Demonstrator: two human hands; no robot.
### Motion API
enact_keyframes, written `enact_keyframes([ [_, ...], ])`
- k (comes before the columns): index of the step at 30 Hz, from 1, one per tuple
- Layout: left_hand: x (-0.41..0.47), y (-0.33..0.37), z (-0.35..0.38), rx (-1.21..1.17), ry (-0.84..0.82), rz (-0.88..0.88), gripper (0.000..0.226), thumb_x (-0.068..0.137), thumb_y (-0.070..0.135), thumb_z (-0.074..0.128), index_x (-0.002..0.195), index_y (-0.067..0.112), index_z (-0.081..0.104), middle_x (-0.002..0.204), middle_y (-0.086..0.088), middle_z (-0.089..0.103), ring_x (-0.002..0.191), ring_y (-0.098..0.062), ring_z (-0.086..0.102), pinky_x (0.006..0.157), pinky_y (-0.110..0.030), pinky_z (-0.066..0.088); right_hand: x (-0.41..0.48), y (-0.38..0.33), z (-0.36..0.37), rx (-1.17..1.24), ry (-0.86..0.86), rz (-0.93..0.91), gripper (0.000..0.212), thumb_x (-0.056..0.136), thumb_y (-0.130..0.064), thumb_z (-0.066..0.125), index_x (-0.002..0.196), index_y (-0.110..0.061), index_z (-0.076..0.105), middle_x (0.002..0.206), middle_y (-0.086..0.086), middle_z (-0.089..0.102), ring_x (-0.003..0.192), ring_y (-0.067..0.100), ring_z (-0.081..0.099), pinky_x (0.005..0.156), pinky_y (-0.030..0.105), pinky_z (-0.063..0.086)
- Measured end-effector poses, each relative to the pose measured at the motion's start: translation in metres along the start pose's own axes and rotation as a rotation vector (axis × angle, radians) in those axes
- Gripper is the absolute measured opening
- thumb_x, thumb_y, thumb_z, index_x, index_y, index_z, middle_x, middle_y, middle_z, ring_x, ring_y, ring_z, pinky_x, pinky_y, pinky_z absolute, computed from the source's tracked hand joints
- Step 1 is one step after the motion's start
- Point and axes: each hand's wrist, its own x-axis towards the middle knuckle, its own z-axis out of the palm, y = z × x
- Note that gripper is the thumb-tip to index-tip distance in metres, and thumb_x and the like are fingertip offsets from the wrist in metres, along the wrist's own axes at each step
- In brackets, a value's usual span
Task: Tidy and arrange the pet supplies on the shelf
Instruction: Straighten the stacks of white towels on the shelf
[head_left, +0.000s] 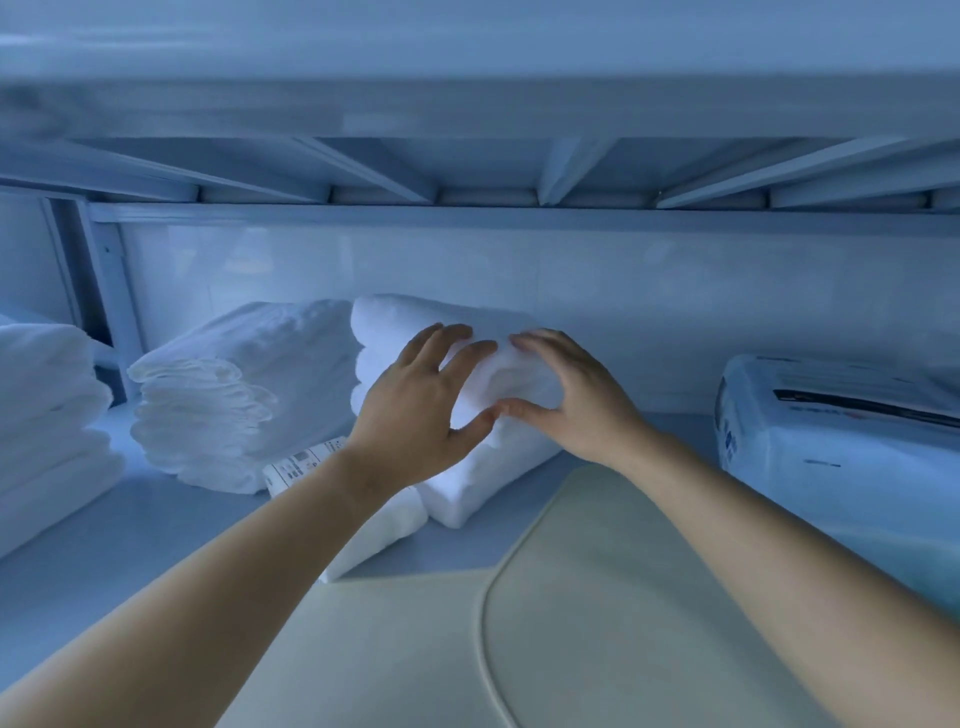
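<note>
A stack of folded white towels (415, 322) stands at the middle back of the shelf (156, 530). Both my hands are on the front end of its top towel. My left hand (415, 410) cups it from the left, fingers over the top and thumb underneath. My right hand (576, 400) cups it from the right in the same way, and the two thumbs almost meet under the towel. A second pile of folded white cloths (228, 395) sits just left of the stack.
More folded white towels (47, 415) lie at the far left. A plastic-wrapped pack (831, 441) stands at the right. A pale cushion or mat (597, 597) fills the near foreground. A labelled white packet (301, 465) lies below my left wrist. The upper shelf's ribbed underside (467, 171) hangs low overhead.
</note>
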Motion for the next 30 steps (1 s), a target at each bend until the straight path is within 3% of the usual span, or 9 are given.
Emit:
enact_keyframes([
  [5,-0.002,0.012,0.012,0.071,0.049,0.020,0.075,0.062,0.048,0.075,0.123,0.009,0.054,0.128,-0.013,0.053,0.125,-0.036,0.045,0.089,-0.041,0.046,-0.001,0.037,0.004,-0.044,-0.084,-0.045,0.083,0.070,-0.046,0.076,0.140,-0.031,0.035,0.146,-0.011,0.033,0.133,0.007,0.033,0.104,0.023,0.033],
  [9,-0.010,0.008,0.023,0.130,-0.036,-0.023,0.096,0.047,0.044,0.087,0.128,0.010,0.048,0.136,-0.012,0.045,0.135,-0.036,0.032,0.094,-0.045,0.045,0.003,0.056,0.006,-0.089,-0.109,-0.112,0.098,0.063,-0.036,0.083,0.144,-0.028,0.028,0.150,-0.005,0.029,0.137,0.013,0.026,0.106,0.027,0.030],
  [13,-0.018,0.002,0.027,0.129,-0.047,-0.033,0.102,0.046,0.039,0.087,0.132,0.016,0.037,0.142,-0.009,0.038,0.140,-0.031,0.022,0.082,-0.046,0.054,0.015,0.066,0.011,-0.206,-0.111,-0.187,0.106,0.060,-0.035,0.085,0.146,-0.023,0.024,0.150,0.001,0.029,0.138,0.020,0.025,0.112,0.039,0.027],
  [16,-0.018,-0.001,0.029,0.118,-0.051,-0.039,0.100,0.049,0.038,0.086,0.133,0.016,0.034,0.144,-0.009,0.034,0.141,-0.029,0.018,0.089,-0.045,0.051,0.022,0.068,0.018,-0.251,-0.122,-0.174,0.108,0.060,-0.038,0.084,0.146,-0.027,0.020,0.152,-0.003,0.023,0.140,0.017,0.021,0.113,0.048,0.021],
  [20,-0.017,-0.018,0.029,0.109,-0.086,-0.011,0.096,0.051,0.038,0.083,0.131,0.015,0.036,0.143,-0.007,0.031,0.141,-0.025,0.017,0.102,-0.038,0.041,0.025,0.070,0.027,-0.252,-0.061,-0.205,0.097,0.061,-0.040,0.081,0.143,-0.026,0.031,0.145,0.000,0.035,0.132,0.020,0.035,0.108,0.048,0.027],
  [25,-0.021,-0.052,0.023,0.097,-0.124,-0.046,0.090,0.053,0.033,0.086,0.128,0.020,0.037,0.147,-0.002,0.029,0.142,-0.014,0.011,0.093,-0.030,0.041,0.022,0.064,0.042,-0.232,0.098,-0.295,0.073,0.065,-0.030,0.080,0.130,-0.019,0.050,0.119,0.006,0.053,0.102,0.028,0.054,0.087,0.036,0.043],
  [28,-0.022,-0.066,0.018,0.179,-0.155,-0.167,0.088,0.058,0.030,0.086,0.131,0.020,0.038,0.153,0.006,0.021,0.144,-0.013,0.006,0.094,-0.042,0.047,0.024,0.058,0.049,-0.214,0.085,-0.315,0.064,0.072,-0.024,0.075,0.130,-0.019,0.050,0.125,0.003,0.052,0.107,0.026,0.052,0.086,0.032,0.043],
  [30,-0.021,-0.066,0.019,0.274,-0.153,-0.236,0.087,0.060,0.028,0.085,0.132,0.018,0.038,0.154,0.006,0.019,0.144,-0.015,0.005,0.095,-0.047,0.046,0.027,0.058,0.049,-0.186,0.047,-0.322,0.063,0.076,-0.023,0.073,0.134,-0.019,0.046,0.133,0.002,0.049,0.118,0.023,0.048,0.092,0.031,0.041],
])
